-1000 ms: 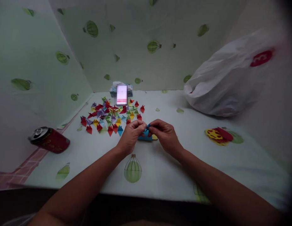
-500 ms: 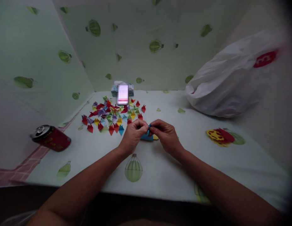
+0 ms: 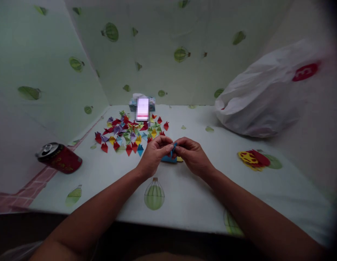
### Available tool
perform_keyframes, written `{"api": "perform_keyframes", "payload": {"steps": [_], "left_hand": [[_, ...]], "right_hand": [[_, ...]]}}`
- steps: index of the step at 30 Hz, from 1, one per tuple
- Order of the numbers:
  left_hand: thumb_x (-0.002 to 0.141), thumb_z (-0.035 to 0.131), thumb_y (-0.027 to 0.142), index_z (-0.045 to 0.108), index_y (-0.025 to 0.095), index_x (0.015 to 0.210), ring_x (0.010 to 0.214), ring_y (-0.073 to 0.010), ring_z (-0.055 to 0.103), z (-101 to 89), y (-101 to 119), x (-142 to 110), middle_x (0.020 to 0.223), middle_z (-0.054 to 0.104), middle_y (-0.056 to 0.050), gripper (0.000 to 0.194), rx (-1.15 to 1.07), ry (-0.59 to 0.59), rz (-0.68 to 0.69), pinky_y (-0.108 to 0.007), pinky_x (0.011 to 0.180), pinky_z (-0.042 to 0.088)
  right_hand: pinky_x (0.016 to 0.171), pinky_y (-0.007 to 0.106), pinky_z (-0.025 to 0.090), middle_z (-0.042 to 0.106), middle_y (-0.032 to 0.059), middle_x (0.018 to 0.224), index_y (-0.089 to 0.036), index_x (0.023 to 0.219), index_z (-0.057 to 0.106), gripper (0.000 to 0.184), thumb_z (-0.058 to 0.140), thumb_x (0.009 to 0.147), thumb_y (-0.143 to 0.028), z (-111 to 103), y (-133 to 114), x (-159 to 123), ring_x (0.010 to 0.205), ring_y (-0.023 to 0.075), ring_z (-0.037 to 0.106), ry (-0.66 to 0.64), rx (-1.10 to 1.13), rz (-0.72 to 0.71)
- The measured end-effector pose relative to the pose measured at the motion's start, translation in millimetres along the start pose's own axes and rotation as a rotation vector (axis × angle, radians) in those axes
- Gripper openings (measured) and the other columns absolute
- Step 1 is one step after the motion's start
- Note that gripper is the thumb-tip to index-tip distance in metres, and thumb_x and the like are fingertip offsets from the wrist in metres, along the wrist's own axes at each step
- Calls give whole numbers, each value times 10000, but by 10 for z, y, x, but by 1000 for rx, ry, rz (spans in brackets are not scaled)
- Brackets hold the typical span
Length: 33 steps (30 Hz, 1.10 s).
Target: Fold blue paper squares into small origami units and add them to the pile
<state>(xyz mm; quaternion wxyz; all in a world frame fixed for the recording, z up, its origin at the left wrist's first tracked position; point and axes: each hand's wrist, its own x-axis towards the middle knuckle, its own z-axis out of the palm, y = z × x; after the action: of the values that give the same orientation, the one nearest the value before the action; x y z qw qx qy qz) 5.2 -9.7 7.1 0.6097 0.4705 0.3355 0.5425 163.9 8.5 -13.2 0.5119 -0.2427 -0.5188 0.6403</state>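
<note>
The left hand [image 3: 153, 154] and the right hand [image 3: 192, 155] meet in the middle of the surface [image 3: 184, 192], a little above it. Both hands pinch one small blue paper piece [image 3: 173, 148] between their fingertips. The blue paper piece sits right where the thumbs and first fingers come together. Most of it is hidden by the fingers, so its shape is hard to tell.

Just under the hands, a blue paper stack [image 3: 168, 158] lies flat on the surface, with a bit of yellow paper [image 3: 179, 159] peeking out on its right side.

Farther away and to the left lies a pile of folded paper shapes [image 3: 130, 133] in red, yellow, green, purple and blue. Behind the pile, at the far wall, stands a small box [image 3: 142, 104].

A red can [image 3: 59, 157] lies on its side at the far left. A white plastic bag [image 3: 261, 98] rests at the far right. Near it, closer in, lies a red and yellow thing [image 3: 252, 157] on the surface.
</note>
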Motion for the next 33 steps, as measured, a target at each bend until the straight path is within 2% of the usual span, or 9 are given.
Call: {"api": "perform_keyframes", "payload": {"steps": [7, 15, 28, 33], "left_hand": [[783, 766, 262, 637, 175, 849, 590, -106, 600, 15, 56, -23, 666, 638, 29, 169, 92, -40, 117, -262, 602, 484], [790, 773, 295, 669, 167, 841, 589, -104, 605, 21, 51, -28, 685, 649, 17, 173, 90, -22, 81, -260, 591, 503], [789, 763, 263, 577, 174, 853, 597, -90, 577, 28, 18, -31, 678, 619, 38, 216, 10, -57, 23, -243, 613, 469], [808, 767, 298, 569, 180, 896, 617, -92, 593, 38, -15, -36, 724, 609, 40, 247, 3, -43, 58, -248, 624, 485]], "right_hand": [[632, 253, 540, 703, -24, 702, -196, 799, 678, 291, 885, 720, -383, 1, -38, 2, 638, 114, 651, -43, 99, 94], [634, 263, 541, 730, -19, 711, -202, 792, 695, 276, 888, 712, -382, -9, -74, 8, 639, 124, 666, -66, 77, 99], [666, 274, 519, 714, -11, 733, -197, 811, 722, 183, 836, 788, -338, -51, -66, -6, 655, 124, 641, -110, -16, 33], [660, 276, 528, 701, -15, 732, -199, 809, 717, 183, 834, 792, -340, -50, -85, -2, 653, 126, 643, -107, -25, 12]]}}
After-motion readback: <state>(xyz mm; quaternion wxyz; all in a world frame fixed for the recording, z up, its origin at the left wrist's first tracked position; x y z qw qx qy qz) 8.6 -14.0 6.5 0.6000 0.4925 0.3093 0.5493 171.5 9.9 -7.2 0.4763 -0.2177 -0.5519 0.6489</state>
